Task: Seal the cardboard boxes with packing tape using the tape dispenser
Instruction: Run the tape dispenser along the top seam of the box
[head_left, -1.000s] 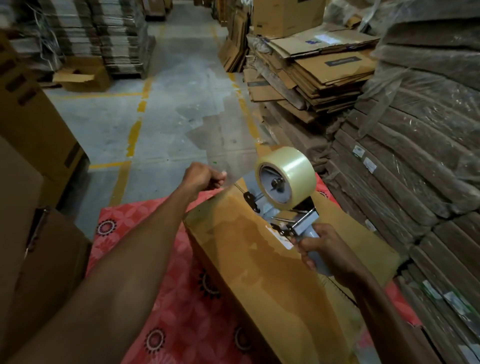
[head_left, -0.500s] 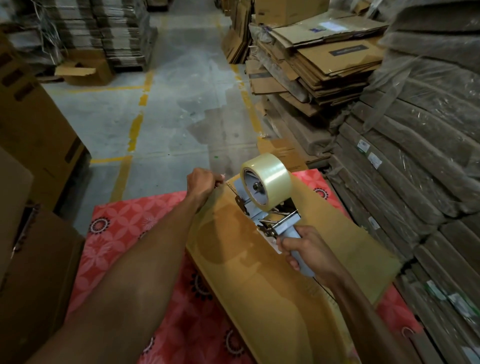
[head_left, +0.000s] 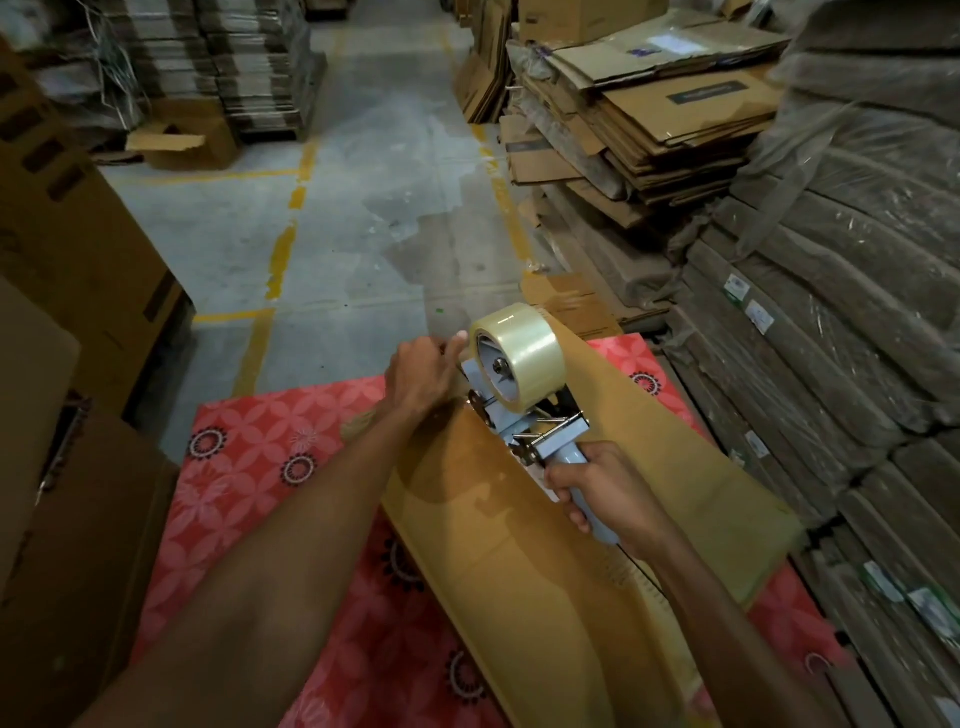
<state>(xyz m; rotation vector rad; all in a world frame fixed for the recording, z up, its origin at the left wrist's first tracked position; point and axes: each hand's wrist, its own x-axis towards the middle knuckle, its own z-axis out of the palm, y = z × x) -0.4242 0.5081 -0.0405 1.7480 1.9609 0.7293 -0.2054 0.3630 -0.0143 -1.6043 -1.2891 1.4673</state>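
Presently one tape dispenser (head_left: 558, 441), carrying one roll of clear tape (head_left: 524, 358), sits on the single cardboard box (head_left: 498, 561) atop a red patterned mat (head_left: 260, 467). The right hand (head_left: 608, 493) wraps fully round its handle. The left hand (head_left: 421, 376), fingers curled, lies just beside the roll at the box's far edge, its hold unclear. Stack labels (head_left: 736, 287) are unreadable.

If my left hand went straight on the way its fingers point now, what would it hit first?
Probably the tape roll: the left hand points toward it from close beside. Depth is unclear, so it may pass just in front.
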